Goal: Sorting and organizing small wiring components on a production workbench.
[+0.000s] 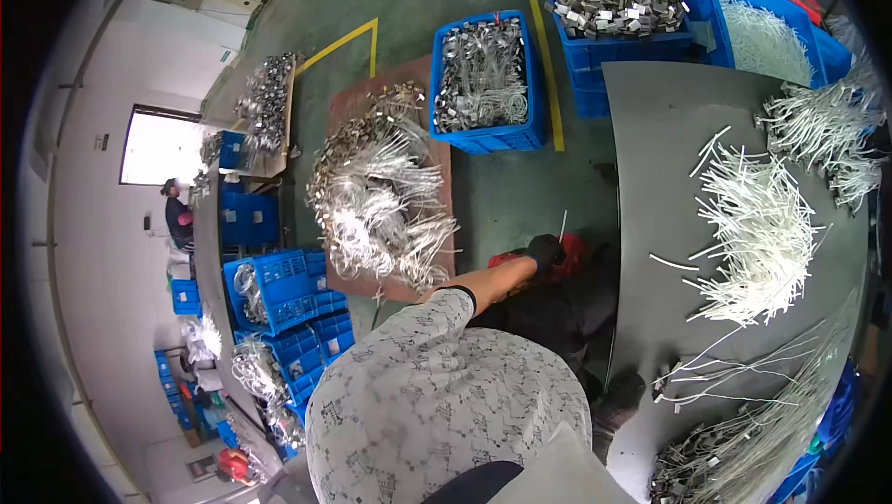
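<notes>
My left forearm reaches forward from a patterned pale sleeve. At its end, my left hand (543,250) looks dark, as if gloved. It seems closed around a thin white tube (563,226) that sticks upward, though the fingers are small and dim. Right beside that hand lies something red (570,261), like cloth; its kind is unclear. My right hand cannot be made out. To the right, a pile of white tubes (757,235) rests on a grey table (655,188). Left of the arm, clear bundled cables with metal ends (381,207) cover a brown board (444,100).
A blue crate (488,142) full of cables with metal parts stands ahead. More filled blue crates (595,67) are at the far right. Thin wires (762,383) lie on the grey table's near part. Blue crates (279,286) line the left, where another person (177,214) stands far off.
</notes>
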`<state>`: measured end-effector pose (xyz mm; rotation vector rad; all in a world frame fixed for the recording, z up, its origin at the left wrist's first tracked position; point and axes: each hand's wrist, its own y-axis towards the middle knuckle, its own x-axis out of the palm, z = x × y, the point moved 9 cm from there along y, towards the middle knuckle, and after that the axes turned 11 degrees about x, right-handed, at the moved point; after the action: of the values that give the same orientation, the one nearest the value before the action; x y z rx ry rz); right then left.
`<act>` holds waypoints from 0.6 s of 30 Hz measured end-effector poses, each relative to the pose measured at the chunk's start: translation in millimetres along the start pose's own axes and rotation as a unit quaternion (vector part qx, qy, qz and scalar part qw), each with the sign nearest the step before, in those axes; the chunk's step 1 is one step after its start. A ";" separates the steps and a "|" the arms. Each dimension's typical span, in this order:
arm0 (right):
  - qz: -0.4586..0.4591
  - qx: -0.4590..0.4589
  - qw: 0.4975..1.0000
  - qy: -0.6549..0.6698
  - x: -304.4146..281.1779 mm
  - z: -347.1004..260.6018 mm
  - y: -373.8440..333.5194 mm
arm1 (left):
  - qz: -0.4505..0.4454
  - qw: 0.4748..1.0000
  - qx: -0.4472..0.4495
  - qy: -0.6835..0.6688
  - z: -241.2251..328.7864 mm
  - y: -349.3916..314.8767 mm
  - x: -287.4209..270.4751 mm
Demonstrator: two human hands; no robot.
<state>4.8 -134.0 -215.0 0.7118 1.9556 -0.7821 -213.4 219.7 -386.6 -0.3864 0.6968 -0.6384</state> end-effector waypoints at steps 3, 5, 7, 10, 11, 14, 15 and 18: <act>-0.029 0.004 0.983 0.181 -2.6 -17.4 0.0 | 0.056 0.996 -0.053 -0.055 -23.1 3.7 -18.5; 0.007 0.027 0.988 -0.155 2.0 -29.3 -3.1 | 0.101 0.985 -0.004 -0.139 -12.2 6.8 -27.9; 0.027 0.000 0.993 -0.114 -0.4 -39.4 -9.1 | 0.181 0.960 0.108 -0.185 -6.0 13.3 -46.9; 0.100 0.000 0.995 -0.010 -12.5 -32.4 -33.6 | 0.062 0.841 -0.007 -0.537 76.1 -10.4 -39.7; 0.126 -0.018 0.989 0.080 -14.7 -36.2 -35.2 | 0.075 0.837 -0.003 -0.542 69.8 -5.6 -42.7; -0.005 0.173 0.952 0.252 24.4 3.0 -39.6 | -0.048 0.767 0.057 -0.637 109.4 4.2 -17.6; 0.002 0.176 0.952 0.250 25.9 3.2 -44.4 | -0.057 0.777 0.068 -0.623 148.1 -15.4 -20.3; 0.147 -0.025 0.984 0.100 -11.0 -46.4 -55.1 | -0.150 0.802 0.094 -0.571 201.2 -28.1 11.7</act>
<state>-54.7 -136.1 -173.0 1.0544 1.9776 -0.4945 -78.2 214.9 -234.6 -0.6104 -0.6012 -0.6321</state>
